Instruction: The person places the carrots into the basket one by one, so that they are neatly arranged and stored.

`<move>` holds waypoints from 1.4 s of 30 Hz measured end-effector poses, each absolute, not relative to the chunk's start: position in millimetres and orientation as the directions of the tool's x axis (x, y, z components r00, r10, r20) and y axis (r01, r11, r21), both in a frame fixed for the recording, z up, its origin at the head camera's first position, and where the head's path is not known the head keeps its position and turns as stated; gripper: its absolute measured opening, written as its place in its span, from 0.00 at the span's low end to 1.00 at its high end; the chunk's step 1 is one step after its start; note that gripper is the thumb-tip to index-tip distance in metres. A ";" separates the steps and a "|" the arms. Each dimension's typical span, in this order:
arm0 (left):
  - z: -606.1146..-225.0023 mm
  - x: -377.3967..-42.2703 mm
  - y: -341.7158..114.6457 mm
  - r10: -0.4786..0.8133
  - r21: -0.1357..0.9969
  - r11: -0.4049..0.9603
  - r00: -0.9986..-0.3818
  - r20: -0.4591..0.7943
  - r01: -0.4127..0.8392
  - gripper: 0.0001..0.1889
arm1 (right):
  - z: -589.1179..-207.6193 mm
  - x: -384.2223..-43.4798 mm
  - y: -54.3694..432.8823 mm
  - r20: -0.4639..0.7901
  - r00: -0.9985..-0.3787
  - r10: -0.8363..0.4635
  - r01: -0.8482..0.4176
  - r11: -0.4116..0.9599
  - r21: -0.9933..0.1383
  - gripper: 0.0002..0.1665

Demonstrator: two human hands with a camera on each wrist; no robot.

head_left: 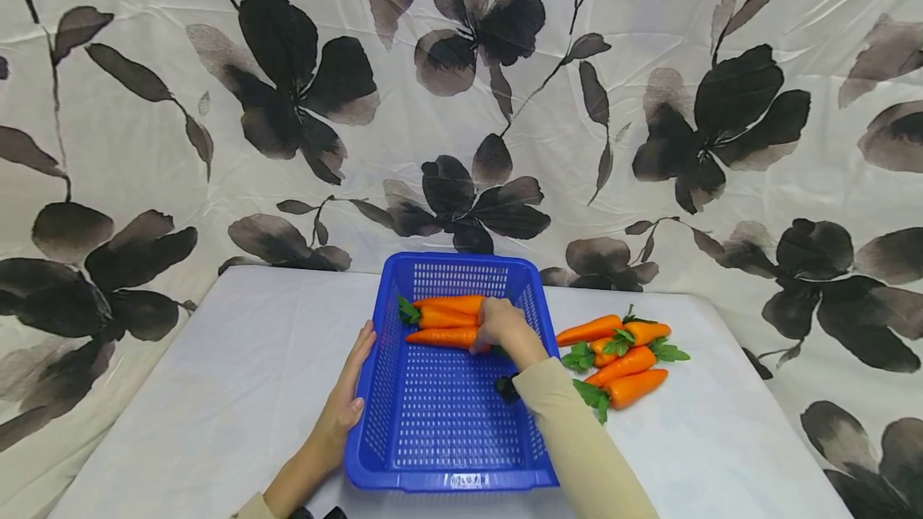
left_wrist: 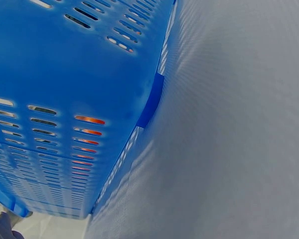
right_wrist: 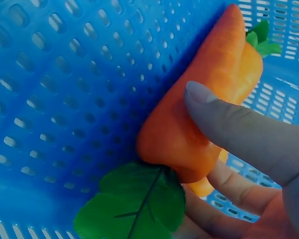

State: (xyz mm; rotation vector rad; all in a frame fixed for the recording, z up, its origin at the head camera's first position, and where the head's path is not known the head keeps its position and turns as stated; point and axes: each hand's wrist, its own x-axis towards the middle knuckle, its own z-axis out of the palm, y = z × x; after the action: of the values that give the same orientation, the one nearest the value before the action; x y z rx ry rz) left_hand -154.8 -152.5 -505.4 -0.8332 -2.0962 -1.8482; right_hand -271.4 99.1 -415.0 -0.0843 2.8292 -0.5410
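A blue perforated basket (head_left: 414, 480) stands on the white table. My left hand (head_left: 337, 411) rests against the basket's left side with fingers extended. Inside the basket, my right hand (head_left: 508, 328) grips an orange carrot (head_left: 440, 337) near its leafy end. In the right wrist view, the thumb lies across that carrot (right_wrist: 189, 124), and its green leaf (right_wrist: 139, 204) spreads below. Other carrots (head_left: 449, 303) lie just beyond it at the far end of the basket. The left wrist view shows the basket's wall (left_wrist: 74, 59), with orange visible through its slots; the left hand's grip is outside that view.
Several carrots (head_left: 627, 363) with green leaves lie in a pile on the table, right of the basket. A floral cloth (head_left: 461, 102) hangs behind the table. A black wrist camera (head_left: 507, 388) sits at the right wrist, over the basket.
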 end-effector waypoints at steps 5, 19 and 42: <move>-505.0 -153.8 -152.1 0.264 0.833 0.046 -0.811 0.522 0.551 0.37 | -409.8 -269.6 100.9 -0.244 -0.964 -0.105 0.010 0.904 -0.428 0.31; -506.0 -154.1 -153.0 0.264 0.846 0.069 -0.827 0.496 0.529 0.37 | -352.2 -262.1 116.1 -0.096 -0.978 -0.185 -0.102 0.827 -0.552 0.23; -508.5 -155.3 -153.7 0.262 0.839 0.062 -0.820 0.509 0.540 0.37 | -295.9 -205.2 185.6 0.314 -0.942 -0.115 -0.315 0.623 -0.716 0.14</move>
State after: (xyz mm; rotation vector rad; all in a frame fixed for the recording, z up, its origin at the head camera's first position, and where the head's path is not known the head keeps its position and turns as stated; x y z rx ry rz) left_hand -155.3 -153.7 -508.5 -0.8183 -2.1147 -1.8378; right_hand -205.2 185.6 -295.9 -0.4098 3.0409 -1.4211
